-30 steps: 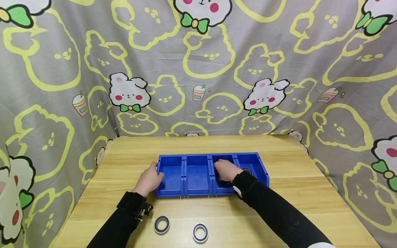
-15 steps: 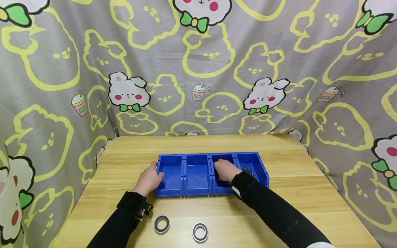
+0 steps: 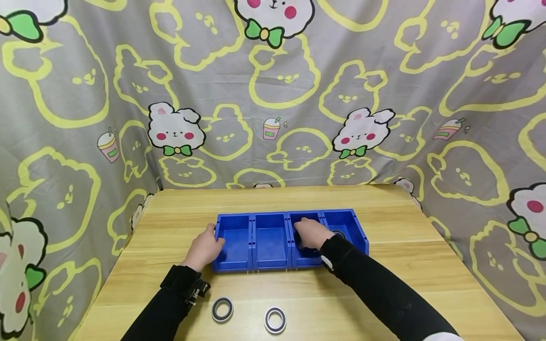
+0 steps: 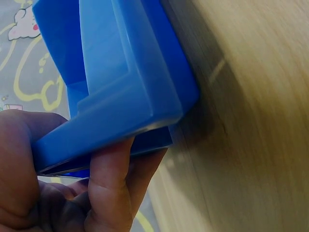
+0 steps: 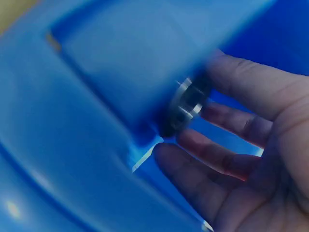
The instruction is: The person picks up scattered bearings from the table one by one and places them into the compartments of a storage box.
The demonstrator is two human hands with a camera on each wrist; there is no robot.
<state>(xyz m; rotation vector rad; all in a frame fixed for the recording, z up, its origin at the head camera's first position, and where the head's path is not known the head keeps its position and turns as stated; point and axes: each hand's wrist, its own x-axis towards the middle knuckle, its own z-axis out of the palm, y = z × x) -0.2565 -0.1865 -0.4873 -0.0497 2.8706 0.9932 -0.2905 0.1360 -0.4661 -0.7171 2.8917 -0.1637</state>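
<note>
My left hand (image 3: 202, 248) grips the side wall of the leftmost blue bin (image 3: 235, 266), thumb over the rim and fingers on the outside, as the left wrist view also shows. Inside the third bin (image 3: 305, 263) of the row, my right hand (image 3: 312, 234) holds a ball bearing (image 5: 187, 102) between thumb and fingers, tilted on edge near the bin wall. The head view hides this bearing behind the hand. Another bearing (image 3: 339, 234) lies in the rightmost bin (image 3: 357, 229), partly covered by my right wrist.
Two bearings lie on the wooden table (image 3: 392, 293) in front of the bins: a left one (image 3: 228, 310) and a right one (image 3: 275, 331). The second bin (image 3: 271, 241) stands between the gripped one and the third. A patterned curtain (image 3: 239, 80) surrounds the table.
The head view has shifted very slightly. Both hands keep their places at the bins, and the bearings on the table have not moved.
</note>
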